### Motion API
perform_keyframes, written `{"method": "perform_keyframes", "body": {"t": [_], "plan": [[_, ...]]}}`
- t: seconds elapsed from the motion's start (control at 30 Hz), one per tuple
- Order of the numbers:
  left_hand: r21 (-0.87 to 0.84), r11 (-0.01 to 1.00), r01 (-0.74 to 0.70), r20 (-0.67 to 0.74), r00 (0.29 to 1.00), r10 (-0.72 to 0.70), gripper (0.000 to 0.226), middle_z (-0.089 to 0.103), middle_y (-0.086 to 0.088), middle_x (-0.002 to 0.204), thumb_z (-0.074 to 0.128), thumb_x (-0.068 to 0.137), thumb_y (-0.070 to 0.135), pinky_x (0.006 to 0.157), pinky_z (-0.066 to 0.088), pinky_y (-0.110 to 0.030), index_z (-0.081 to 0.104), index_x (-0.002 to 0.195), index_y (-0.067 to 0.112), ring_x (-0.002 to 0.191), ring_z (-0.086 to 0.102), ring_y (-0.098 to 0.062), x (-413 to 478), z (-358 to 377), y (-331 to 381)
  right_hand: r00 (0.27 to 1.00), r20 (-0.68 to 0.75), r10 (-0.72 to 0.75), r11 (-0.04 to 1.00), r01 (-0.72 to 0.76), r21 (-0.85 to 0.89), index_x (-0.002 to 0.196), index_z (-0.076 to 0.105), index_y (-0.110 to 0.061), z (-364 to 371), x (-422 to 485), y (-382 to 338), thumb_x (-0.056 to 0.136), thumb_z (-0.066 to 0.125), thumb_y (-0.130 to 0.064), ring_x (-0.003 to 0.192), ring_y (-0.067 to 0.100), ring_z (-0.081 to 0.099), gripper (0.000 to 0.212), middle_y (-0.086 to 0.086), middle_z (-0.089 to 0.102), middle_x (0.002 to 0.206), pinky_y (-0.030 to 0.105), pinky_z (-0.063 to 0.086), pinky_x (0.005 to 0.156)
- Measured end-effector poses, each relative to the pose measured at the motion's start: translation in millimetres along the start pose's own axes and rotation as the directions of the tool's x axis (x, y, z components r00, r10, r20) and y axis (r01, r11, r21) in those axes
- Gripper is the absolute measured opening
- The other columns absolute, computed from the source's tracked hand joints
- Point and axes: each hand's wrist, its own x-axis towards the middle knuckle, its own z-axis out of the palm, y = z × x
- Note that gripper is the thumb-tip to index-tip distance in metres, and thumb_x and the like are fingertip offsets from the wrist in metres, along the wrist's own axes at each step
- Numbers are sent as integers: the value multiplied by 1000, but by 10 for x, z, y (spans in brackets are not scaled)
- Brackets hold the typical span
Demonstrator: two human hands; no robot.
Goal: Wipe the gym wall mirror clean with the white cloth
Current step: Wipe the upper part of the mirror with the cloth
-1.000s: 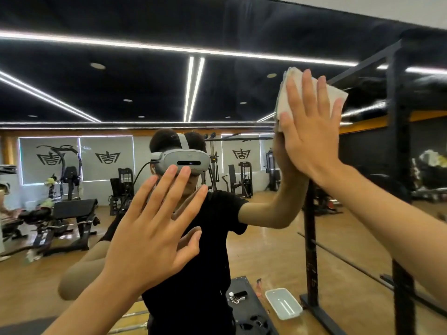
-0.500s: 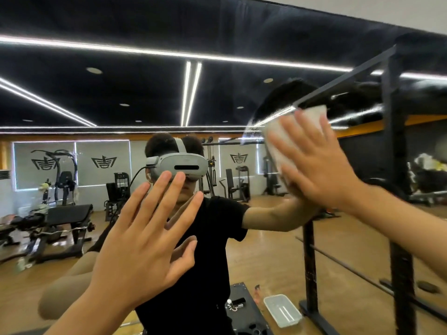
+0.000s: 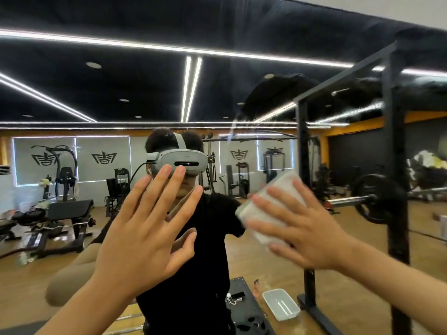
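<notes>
Now | my right hand (image 3: 312, 230) flat, fingers spread, pressing white cloth (image 3: 281, 189) onto mirror (image 3: 96, 81) mid-height so whole pad wipes | left hand (image 3: 145, 228) wide open against glass, likely bracing me

seen in reflection, the person wears a black short-sleeved t-shirt (image 3: 200, 262) and a light grey headset (image 3: 179, 162) with a dark glossy strip set across its rounded front. a pale strap (image 3: 180, 141) runs from the visor up over the top of the hair. a thin black cable (image 3: 135, 172) curves down from the headset's side toward the shoulder. the sleeve (image 3: 232, 213) ends above the elbow, and both forearms are bare. the left hand (image 3: 142, 228) and right hand (image 3: 312, 228) are bare too.
</notes>
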Motion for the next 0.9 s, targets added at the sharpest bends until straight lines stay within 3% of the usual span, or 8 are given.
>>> {"method": "perform_keyframes", "body": {"t": [0.1, 0.2, 0.4, 0.47, 0.53, 0.67, 0.8, 0.9], "plan": [[8, 1000, -1, -12, 1000, 2, 71, 21, -22, 173, 46, 101, 49, 128, 21, -58, 41, 162, 14, 160, 22, -39, 12, 3, 12, 944, -130, 304, 952, -306, 2, 168, 10, -30, -284, 668, 524, 111, 16, -51, 163, 34, 4, 60, 9, 6, 176, 71, 7, 124], [7, 1000, 5, -2, 1000, -5, 73, 20, -21, 173, 46, 101, 49, 129, 20, -56, 39, 162, 10, 161, 20, -38, 18, -11, 12, 843, -207, 496, 865, -501, 31, 168, 15, -29, -512, 1450, 575, 111, 15, -50, 163, 34, 2, 61, 8, 7, 176, 68, 5, 126], [3, 1000, 19, -9, 1000, -19, 77, 23, -20, 173, 46, 101, 43, 128, 23, -55, 31, 162, -1, 161, 22, -34, 9, -51, -16, 938, -166, 305, 952, -306, 18, 168, 17, -27, -189, 1174, -325, 111, 27, -45, 163, 32, 0, 61, 7, 5, 177, 70, 7, 125], [-3, 1000, 18, -8, 1000, -18, 77, 23, -20, 173, 45, 101, 42, 128, 23, -55, 31, 162, -2, 161, 21, -34, 9, -56, -13, 971, -121, 206, 978, -206, 9, 167, 22, -28, -122, 815, -262, 109, 31, -45, 163, 32, 4, 61, 6, 8, 176, 70, 7, 125], [6, 1000, 19, 6, 1000, -19, 77, 22, -19, 173, 44, 101, 44, 127, 23, -56, 30, 163, -1, 162, 20, -34, 8, -52, -5, 967, -96, 237, 971, -237, 13, 166, 25, -29, -89, 488, 22, 109, 29, -46, 163, 32, 6, 60, 6, 10, 176, 70, 7, 125], [40, 999, 23, 14, 1000, -23, 78, 22, -20, 173, 42, 101, 46, 127, 23, -57, 31, 163, 0, 161, 21, -35, 32, -39, 14, 804, -99, 586, 810, -580, 82, 168, 8, -32, -220, 247, 622, 112, 20, -47, 163, 28, -4, 60, 5, 1, 177, 71, 6, 124], [59, 998, 17, 25, 1000, -19, 79, 22, -20, 173, 44, 100, 46, 128, 21, -55, 30, 163, 1, 161, 20, -35, 31, -37, 18, 572, -162, 804, 594, -783, 185, 169, 8, -28, -390, 1004, 661, 111, 15, -46, 162, 33, -2, 61, 8, 4, 176, 68, 3, 126], [65, 998, 14, 37, 999, -16, 79, 22, -20, 173, 45, 100, 47, 128, 21, -55, 30, 164, 1, 161, 20, -35, 30, -45, 31, 635, -228, 739, 673, -710, 205, 168, 12, -29, -456, 1707, 209, 110, 14, -48, 162, 33, 0, 62, 6, 6, 177, 65, -1, 127]]}}
